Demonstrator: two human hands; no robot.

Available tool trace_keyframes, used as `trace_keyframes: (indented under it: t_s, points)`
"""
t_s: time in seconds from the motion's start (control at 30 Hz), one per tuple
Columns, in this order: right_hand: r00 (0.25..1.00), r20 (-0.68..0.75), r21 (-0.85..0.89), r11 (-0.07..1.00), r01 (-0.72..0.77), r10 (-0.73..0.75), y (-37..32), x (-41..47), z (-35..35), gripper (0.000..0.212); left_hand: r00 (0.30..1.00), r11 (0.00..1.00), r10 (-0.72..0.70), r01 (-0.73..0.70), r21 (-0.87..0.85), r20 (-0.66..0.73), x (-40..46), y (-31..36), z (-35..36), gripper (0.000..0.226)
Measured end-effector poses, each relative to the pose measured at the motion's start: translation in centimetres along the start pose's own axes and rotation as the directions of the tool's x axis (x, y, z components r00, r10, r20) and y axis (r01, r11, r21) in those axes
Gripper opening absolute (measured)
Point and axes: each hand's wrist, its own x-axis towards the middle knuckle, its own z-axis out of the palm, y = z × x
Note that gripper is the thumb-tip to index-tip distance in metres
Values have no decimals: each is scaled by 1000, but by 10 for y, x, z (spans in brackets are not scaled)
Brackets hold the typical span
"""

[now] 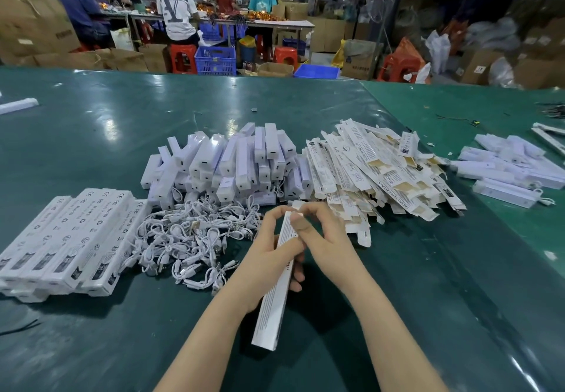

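Note:
I hold a long, narrow white carton (273,306) above the green table (397,315), its far end raised. My left hand (269,254) grips the carton round its upper part. My right hand (324,235) pinches the flap at the carton's top end with thumb and fingers. A pile of white lamp bars (232,162) lies behind my hands. In front of that pile sits a tangle of white USB cables (189,238). Flat unfolded cartons (376,171) are heaped to the right.
Closed packed cartons (70,238) lie side by side at the left. More lamp bars (513,165) lie at the far right. Beyond the table's far edge are blue crates (215,60), red stools, cardboard boxes and several people seated at another table.

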Motion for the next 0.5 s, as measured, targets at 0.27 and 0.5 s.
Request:
trace_keyframes:
  t_s: [0.27,0.5]
  points:
    - [976,-134,234,963,-137,171,-2,3,-11,10,997,997,-62,60,50,55,-2,0,4,37]
    - [964,-10,439,868,-233,264,-9,1,-10,19,997,992,-70,69,108,11,-1,0,6,40]
